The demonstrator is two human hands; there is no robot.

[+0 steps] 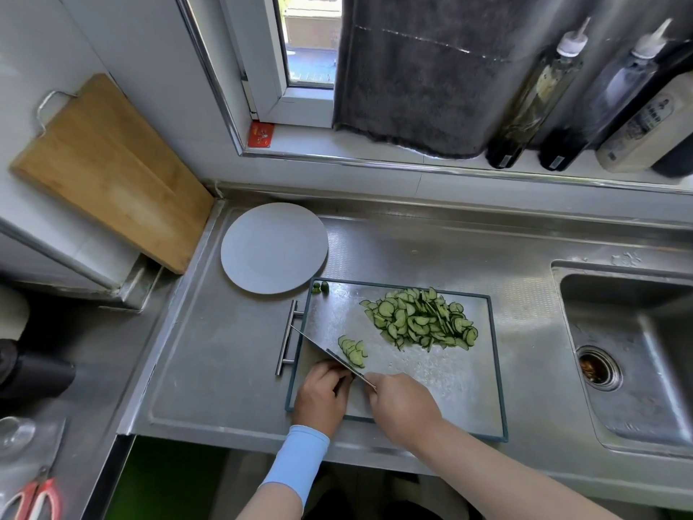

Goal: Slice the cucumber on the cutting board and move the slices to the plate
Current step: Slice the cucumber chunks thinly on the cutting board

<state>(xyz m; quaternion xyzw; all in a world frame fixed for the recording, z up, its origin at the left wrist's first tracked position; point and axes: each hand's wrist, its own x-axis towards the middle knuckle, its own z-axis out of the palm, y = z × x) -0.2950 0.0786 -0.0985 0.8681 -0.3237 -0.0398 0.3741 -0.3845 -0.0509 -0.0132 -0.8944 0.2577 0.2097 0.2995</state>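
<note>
Right hand [403, 407]: we grip the knife [319, 347]. Left hand [322, 395]: curled beside the blade; we cannot tell what it holds. Short row of cucumber slices [353, 350] beyond the blade, large pile [420, 324] farther right, both on the cutting board [431, 380]. Plate [273, 247]: on the worktop [225, 369], beside the board's far-left corner.

The brushed stainless-steel desk [225, 350] carries a round, flat grey plate [273, 247] near its back left corner. Just in front of it, seemingly touching its rim, lies a rectangular metal cutting board with a dark rim [431, 373], its steel bar handle [288, 337] pointing left. A steel sink basin [637, 332] is sunk into the desk on the right.
</note>
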